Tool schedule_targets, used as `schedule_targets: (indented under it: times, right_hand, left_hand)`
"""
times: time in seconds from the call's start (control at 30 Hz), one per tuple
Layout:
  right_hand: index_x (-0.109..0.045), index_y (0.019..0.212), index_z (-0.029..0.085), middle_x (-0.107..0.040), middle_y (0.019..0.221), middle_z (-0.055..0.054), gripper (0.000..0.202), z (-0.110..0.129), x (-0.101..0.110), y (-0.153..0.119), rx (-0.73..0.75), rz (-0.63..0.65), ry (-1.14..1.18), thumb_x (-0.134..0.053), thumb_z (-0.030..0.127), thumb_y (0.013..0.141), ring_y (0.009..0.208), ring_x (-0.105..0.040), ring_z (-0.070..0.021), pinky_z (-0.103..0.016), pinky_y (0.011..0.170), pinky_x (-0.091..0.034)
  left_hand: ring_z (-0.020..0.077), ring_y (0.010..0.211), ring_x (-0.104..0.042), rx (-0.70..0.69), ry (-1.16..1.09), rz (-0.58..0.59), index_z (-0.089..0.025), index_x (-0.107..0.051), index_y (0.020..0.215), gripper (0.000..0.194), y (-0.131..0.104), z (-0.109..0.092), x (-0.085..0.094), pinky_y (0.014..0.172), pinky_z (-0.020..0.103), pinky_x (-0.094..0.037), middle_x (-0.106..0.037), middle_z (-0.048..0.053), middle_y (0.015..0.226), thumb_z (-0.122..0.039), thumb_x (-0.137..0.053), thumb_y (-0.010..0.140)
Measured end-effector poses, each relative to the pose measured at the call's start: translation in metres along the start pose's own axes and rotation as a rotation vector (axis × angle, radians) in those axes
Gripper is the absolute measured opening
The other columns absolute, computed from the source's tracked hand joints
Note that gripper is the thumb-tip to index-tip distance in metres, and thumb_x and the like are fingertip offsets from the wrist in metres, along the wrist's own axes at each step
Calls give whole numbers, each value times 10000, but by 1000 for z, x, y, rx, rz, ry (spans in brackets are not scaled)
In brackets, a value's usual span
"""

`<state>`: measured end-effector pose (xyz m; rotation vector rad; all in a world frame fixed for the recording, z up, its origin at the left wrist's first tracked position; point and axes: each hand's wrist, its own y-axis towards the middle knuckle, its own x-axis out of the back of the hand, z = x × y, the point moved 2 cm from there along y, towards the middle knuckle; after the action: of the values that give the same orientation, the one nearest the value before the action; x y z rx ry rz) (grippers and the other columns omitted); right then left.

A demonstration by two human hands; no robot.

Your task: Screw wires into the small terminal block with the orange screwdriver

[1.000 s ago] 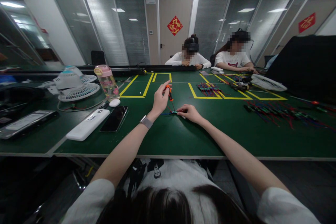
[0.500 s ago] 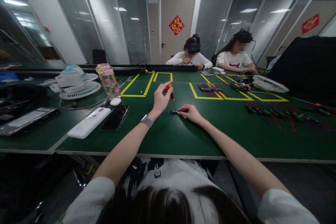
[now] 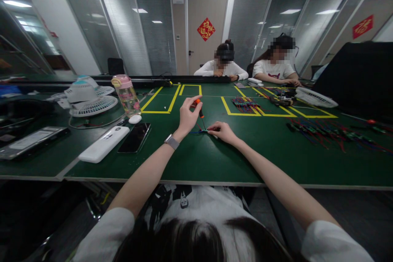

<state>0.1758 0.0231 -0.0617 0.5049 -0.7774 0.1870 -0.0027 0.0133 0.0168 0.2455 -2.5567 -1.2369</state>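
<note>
Orange-and-black screwdriver (image 3: 201, 111) gripped in left hand (image 3: 188, 116), angled down to wired circuit board (image 3: 204, 131) below; pinching board's edge with right hand (image 3: 224, 132). Barely shifting since half-second ago; probably mid-step.

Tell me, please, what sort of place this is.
Probably an electronics workshop in an office: green worktable with yellow tape, what look like wired circuit boards, and a screwdriver in the left hand.
</note>
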Motion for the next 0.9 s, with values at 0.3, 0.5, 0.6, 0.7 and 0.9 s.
schedule_targets:
  times: [0.3, 0.5, 0.6, 0.7, 0.9]
  right_hand:
    - [-757, 892, 162, -674, 812, -57, 188, -1, 0, 0, 11, -3, 0, -663, 257, 761, 667, -579, -130, -239, 642, -440]
    - [-758, 892, 166, -679, 827, -59, 186, 0, 1, 0, 6, 5, 4, -661, 261, 765, 677, -582, -133, -245, 653, -450]
    - [-758, 890, 163, -679, 819, -60, 184, 0, 0, 0, 4, 3, -4, -664, 257, 763, 675, -583, -133, -242, 648, -449]
    - [-756, 897, 150, -677, 819, -65, 194, -1, 0, 0, 0, -1, -9, -669, 254, 759, 682, -588, -137, -241, 647, -447]
    - [-755, 903, 152, -672, 817, -62, 198, -2, 0, 0, 13, 2, -9, -662, 259, 765, 685, -588, -135, -240, 651, -446]
  left_hand:
    - [150, 999, -579, 31, 20, -30, -210, -606, 1149, 285, 2, 7, 1, 890, 284, -455, -617, 57, 1081, -232, -407, 946]
    - [134, 850, -578, 30, 46, -31, -232, -656, 1069, 230, -1, 0, 1, 777, 245, -479, -594, 43, 945, -313, -533, 893]
    - [133, 944, -581, 32, 0, 5, -249, -595, 1191, 302, -1, 1, -1, 856, 258, -461, -611, 50, 1055, -269, -424, 944]
    - [135, 973, -593, 41, -51, 39, -248, -574, 1218, 316, -1, 2, -2, 879, 271, -459, -640, 47, 1101, -254, -408, 948]
    - [138, 851, -600, 9, 20, -2, -222, -665, 1048, 236, 0, -1, 1, 761, 246, -487, -635, 39, 942, -343, -566, 872]
